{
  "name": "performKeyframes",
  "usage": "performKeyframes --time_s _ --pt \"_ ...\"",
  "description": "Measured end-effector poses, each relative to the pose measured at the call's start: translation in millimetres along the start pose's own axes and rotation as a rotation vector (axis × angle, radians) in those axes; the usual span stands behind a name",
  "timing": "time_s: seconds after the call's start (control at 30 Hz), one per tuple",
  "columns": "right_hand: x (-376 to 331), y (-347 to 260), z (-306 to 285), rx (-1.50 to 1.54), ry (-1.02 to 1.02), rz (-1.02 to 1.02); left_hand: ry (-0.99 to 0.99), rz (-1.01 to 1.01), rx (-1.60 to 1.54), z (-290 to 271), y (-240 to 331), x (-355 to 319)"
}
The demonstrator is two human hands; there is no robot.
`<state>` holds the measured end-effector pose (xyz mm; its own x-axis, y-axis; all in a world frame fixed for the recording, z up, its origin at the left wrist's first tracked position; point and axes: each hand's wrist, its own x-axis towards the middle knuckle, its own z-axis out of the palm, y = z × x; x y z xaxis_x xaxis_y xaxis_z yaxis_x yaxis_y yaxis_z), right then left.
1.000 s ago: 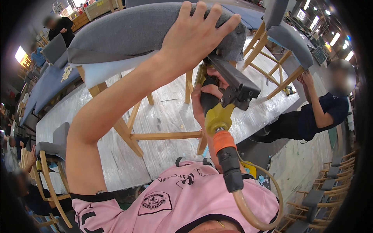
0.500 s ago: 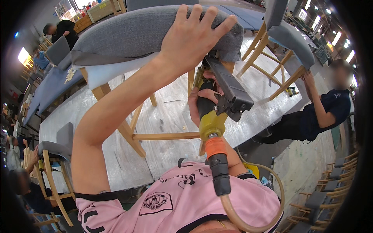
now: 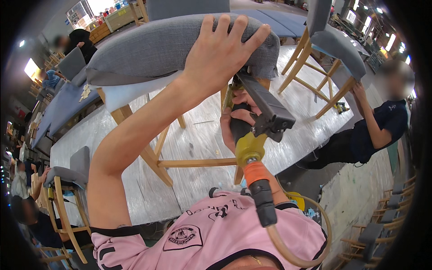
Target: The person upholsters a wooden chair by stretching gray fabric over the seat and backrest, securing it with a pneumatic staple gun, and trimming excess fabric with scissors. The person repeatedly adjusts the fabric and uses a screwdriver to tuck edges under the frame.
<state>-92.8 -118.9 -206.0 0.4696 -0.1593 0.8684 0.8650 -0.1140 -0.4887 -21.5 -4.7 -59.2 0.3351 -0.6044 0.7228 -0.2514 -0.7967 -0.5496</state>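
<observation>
The left hand (image 3: pixel 220 54) is pressing down flat on the grey upholstered seat (image 3: pixel 171 45) of a wooden chair, fingers spread open and draped over the cushion's edge, pinning the fabric rather than gripping it. The right hand (image 3: pixel 238 119) is wrapping closed around the black handle of a pneumatic staple gun (image 3: pixel 261 112), tucked up right under the seat's near corner.

The seat is sitting up on its pale wooden legs (image 3: pixel 155 155) on a plastic-covered workbench (image 3: pixel 288 90), just in front of the person's pink shirt (image 3: pixel 216 238). I'd guess the cushion is soft and squashy with a stiff board underneath, and the fabric looks grippy, so a flat palm on top seems like the right way to steady it (grabbing by the loose cloth edge would probably just be pulling it out of line). The chair itself is likely light enough to tip, hence the downward press.

The gun looks chunky and fairly heavy, best held by the handle as it is now. Its long magazine is running diagonally, nose pointing up-left into the seat's underside, the yellow and orange fitting pointing down at the shirt with the tan air hose (image 3: pixel 297 252) looping off to the right.

Another person in dark clothes (image 3: pixel 373 130) is working on a second chair (image 3: pixel 333 54) well apart.
</observation>
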Motion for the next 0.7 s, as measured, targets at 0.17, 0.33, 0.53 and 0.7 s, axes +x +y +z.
performKeyframes --time_s 0.17,0.33,0.53,0.7 --pt "15 6 0 0.026 -0.005 -0.042 -0.002 0.011 -0.007 4 -8 4" --pt "-9 5 -47 0.219 0.166 0.034 -0.024 0.035 -0.107 -4 -16 15" --pt "-106 63 -159 0.481 0.664 0.876 -0.557 -0.259 -0.427 -49 -24 75" --pt "-240 201 -261 0.352 0.849 1.471 -0.424 -0.263 -0.405 13 -18 87"
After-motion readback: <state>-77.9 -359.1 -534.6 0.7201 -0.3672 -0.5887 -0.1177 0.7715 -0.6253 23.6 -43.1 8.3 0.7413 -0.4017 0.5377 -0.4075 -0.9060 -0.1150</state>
